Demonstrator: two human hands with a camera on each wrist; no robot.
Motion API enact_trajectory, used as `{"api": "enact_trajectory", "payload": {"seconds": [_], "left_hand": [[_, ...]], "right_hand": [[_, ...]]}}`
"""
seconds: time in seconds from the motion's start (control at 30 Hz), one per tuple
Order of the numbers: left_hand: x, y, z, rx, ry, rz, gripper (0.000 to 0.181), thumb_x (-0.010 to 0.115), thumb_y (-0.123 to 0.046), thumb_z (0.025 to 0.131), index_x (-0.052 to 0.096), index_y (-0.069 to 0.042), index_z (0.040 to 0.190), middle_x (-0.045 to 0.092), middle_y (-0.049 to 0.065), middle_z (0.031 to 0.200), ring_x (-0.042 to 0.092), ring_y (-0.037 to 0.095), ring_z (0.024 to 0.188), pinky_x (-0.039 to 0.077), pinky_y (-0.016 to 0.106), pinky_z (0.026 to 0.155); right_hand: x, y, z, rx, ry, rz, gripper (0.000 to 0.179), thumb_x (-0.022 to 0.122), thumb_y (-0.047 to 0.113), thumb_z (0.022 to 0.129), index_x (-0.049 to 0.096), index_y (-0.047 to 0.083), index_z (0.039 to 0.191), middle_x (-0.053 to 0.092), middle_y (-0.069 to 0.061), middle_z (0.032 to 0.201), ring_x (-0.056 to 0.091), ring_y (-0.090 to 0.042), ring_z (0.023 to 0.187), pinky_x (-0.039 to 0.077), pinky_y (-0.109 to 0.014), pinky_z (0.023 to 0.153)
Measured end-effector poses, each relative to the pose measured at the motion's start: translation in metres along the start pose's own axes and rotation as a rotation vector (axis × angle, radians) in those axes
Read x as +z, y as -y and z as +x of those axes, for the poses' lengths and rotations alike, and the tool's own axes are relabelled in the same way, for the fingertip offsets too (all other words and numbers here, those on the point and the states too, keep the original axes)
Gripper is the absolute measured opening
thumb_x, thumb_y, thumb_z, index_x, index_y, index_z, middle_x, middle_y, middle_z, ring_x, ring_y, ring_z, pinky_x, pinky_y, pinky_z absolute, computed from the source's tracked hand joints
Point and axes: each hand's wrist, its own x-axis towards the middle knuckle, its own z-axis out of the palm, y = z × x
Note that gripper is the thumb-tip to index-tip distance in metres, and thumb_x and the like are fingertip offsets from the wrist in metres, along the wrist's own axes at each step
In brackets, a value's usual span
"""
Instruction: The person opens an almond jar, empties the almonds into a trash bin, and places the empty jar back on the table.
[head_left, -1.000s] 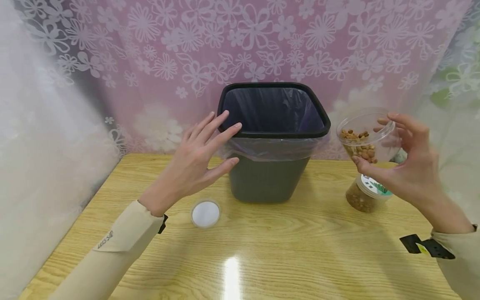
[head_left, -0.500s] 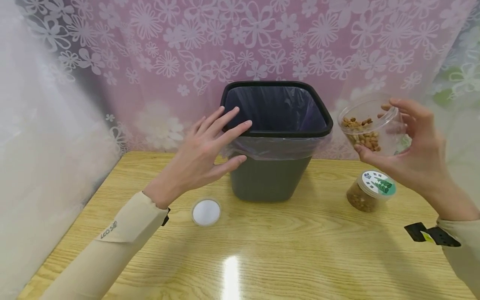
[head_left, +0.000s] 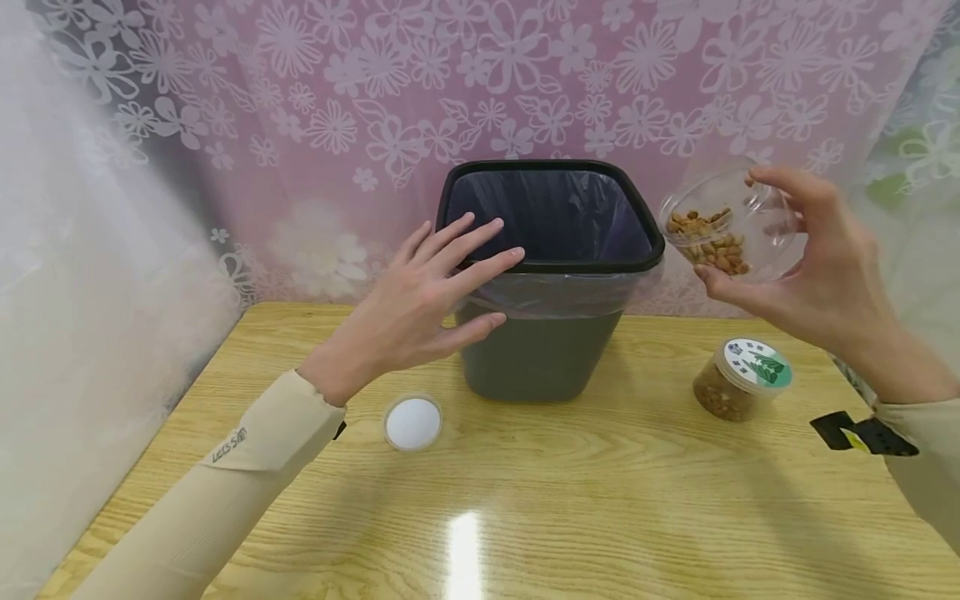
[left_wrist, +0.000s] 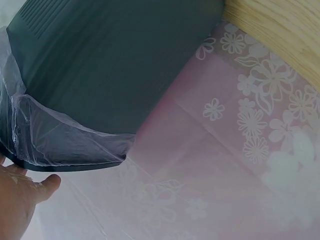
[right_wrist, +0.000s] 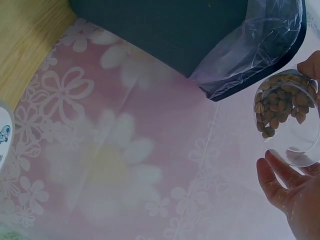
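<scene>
My right hand (head_left: 836,275) grips a clear plastic jar (head_left: 765,229) that is tilted, its mouth toward the bin. Brown nuts (head_left: 712,246) lie in its lower side, and in the right wrist view they show through the jar's base (right_wrist: 282,102). The dark grey trash bin (head_left: 532,354) stands upright with a thin plastic liner folded over its black rim (head_left: 577,267). At the bin's left side, my left hand (head_left: 408,304) has its fingers spread over the rim and its thumb in front. The left wrist view has the thumb (left_wrist: 47,187) just under the rim.
A second jar (head_left: 723,396) with brown contents and a white and green lid stands to the right of the bin. A round white lid (head_left: 413,423) lies at the front left. The wooden table (head_left: 570,508) backs onto a pink flowered curtain (head_left: 360,100).
My right hand has raised the jar, tipped it further and brought it left, close to the bin's rim. My left hand has moved slightly right over the bin's edge.
</scene>
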Motion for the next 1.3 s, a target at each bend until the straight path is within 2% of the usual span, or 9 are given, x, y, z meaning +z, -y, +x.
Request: {"api": "enact_trajectory", "payload": {"seconds": [0.27,0.47,0.63,0.73,0.8,0.87,0.97,1.1,1.3], "left_hand": [[0.004,0.003,0.005,0.035,-0.05,-0.008,0.059,0.068,-0.041,0.096,0.053,-0.024,0.15,0.05,0.009,0.157,0.044,0.034,0.148,0.031,0.066,0.119],[0.008,0.002,0.007,0.033,-0.039,-0.008,0.061,0.067,-0.043,0.097,0.05,-0.025,0.152,0.05,0.006,0.157,0.044,0.034,0.147,0.03,0.067,0.119],[0.013,0.001,0.008,0.029,-0.043,0.016,0.063,0.066,-0.047,0.096,0.049,-0.027,0.153,0.051,0.004,0.156,0.045,0.033,0.146,0.031,0.066,0.119],[0.015,0.0,0.009,0.028,-0.055,0.016,0.063,0.065,-0.049,0.095,0.05,-0.028,0.152,0.053,0.003,0.154,0.046,0.034,0.145,0.03,0.066,0.119],[0.016,0.0,0.009,0.024,-0.066,0.011,0.063,0.065,-0.051,0.094,0.051,-0.028,0.152,0.055,0.003,0.153,0.046,0.035,0.144,0.03,0.067,0.119],[0.017,0.0,0.009,0.017,-0.073,0.008,0.064,0.066,-0.051,0.094,0.052,-0.028,0.151,0.055,0.003,0.152,0.046,0.036,0.144,0.03,0.067,0.119],[0.017,0.0,0.008,0.006,-0.075,0.014,0.064,0.066,-0.053,0.093,0.052,-0.028,0.151,0.056,0.004,0.151,0.046,0.038,0.144,0.03,0.067,0.118],[0.018,-0.002,0.007,-0.008,-0.089,0.034,0.065,0.066,-0.055,0.092,0.053,-0.029,0.15,0.057,0.005,0.149,0.046,0.039,0.143,0.031,0.067,0.118],[0.021,-0.004,0.008,-0.019,-0.121,0.041,0.065,0.065,-0.057,0.091,0.055,-0.029,0.149,0.059,0.006,0.147,0.046,0.04,0.143,0.031,0.066,0.118]], "right_hand": [[0.005,-0.004,0.019,-0.072,0.027,0.024,0.105,0.06,0.082,0.078,0.049,-0.001,0.14,0.06,-0.018,0.138,0.043,0.017,0.108,0.035,-0.002,0.088],[0.006,-0.006,0.031,-0.151,0.056,-0.014,0.1,0.054,0.082,0.082,0.05,0.001,0.141,0.06,-0.028,0.134,0.056,-0.024,0.103,0.032,-0.003,0.097],[0.004,-0.007,0.039,-0.155,0.124,-0.04,0.098,0.051,0.082,0.083,0.053,0.004,0.144,0.057,-0.026,0.139,0.053,-0.046,0.123,0.04,-0.028,0.114],[0.001,-0.008,0.044,-0.181,0.17,-0.076,0.092,0.047,0.079,0.087,0.051,0.009,0.146,0.053,-0.028,0.143,0.049,-0.05,0.128,0.044,-0.053,0.114],[0.001,-0.008,0.047,-0.207,0.189,-0.11,0.078,0.059,0.066,0.09,0.049,0.013,0.147,0.05,-0.029,0.146,0.048,-0.052,0.13,0.045,-0.062,0.11],[0.002,-0.008,0.052,-0.241,0.201,-0.147,0.072,0.073,0.046,0.086,0.049,0.016,0.147,0.048,-0.03,0.148,0.047,-0.054,0.131,0.044,-0.067,0.105],[0.006,-0.007,0.059,-0.313,0.211,-0.203,0.085,0.082,0.015,0.066,0.049,0.019,0.145,0.048,-0.032,0.148,0.048,-0.056,0.128,0.045,-0.068,0.1],[0.009,-0.004,0.065,-0.399,0.239,-0.259,0.095,0.091,0.008,0.06,0.049,0.019,0.145,0.048,-0.033,0.147,0.049,-0.058,0.124,0.045,-0.07,0.099],[0.012,0.003,0.067,-0.42,0.255,-0.27,0.105,0.097,0.005,0.054,0.051,0.02,0.147,0.046,-0.033,0.148,0.049,-0.058,0.126,0.043,-0.074,0.101]]}}
